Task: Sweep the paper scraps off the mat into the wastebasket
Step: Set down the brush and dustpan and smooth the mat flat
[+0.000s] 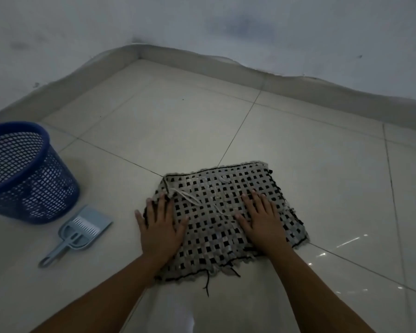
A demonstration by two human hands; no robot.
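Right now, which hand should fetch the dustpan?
Left. The left hand lies flat on the mat's left edge, the side where the dustpan and basket sit. The right hand rests farther right and would have to cross over.

- One woven mat (226,219), grey and black in a checkered weave, is lying on the tiled floor (322,169).
- A few pale paper scraps (190,197), thin strips, are lying on the mat; an exact count is not possible in the dim light.
- One blue mesh wastebasket (22,174) is standing on the floor.
- One pale blue dustpan (82,230) is lying beside the wastebasket, with what looks like one small brush nested in it.
- Two hands are showing: one left hand (160,227) and one right hand (262,219), both lying flat on the mat.
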